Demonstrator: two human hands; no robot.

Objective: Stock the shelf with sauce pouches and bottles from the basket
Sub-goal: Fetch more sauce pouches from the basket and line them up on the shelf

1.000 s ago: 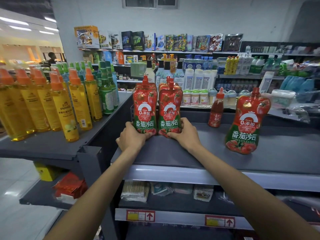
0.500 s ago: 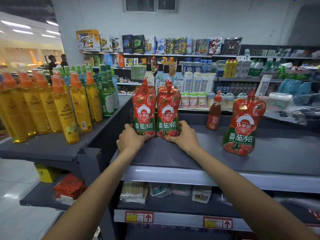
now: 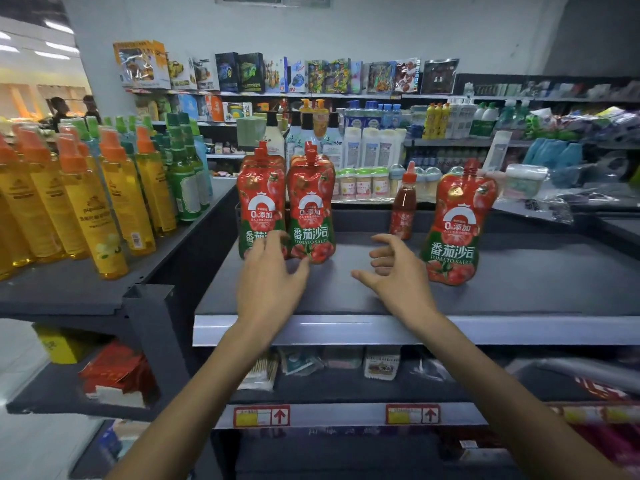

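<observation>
left hand (image 3: 268, 285) loosened on twin pouches (image 3: 311, 209), right hand (image 3: 398, 271) pulled away

Grey shelf (image 3: 381, 299): pouches (image 3: 311, 209) left, bottle (image 3: 403, 209), lone pouch (image 3: 457, 223) right

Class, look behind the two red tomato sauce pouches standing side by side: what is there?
Behind the two red tomato sauce pouches, shoulders and caps of more identical pouches peek out. The front ones cover how many.
</observation>
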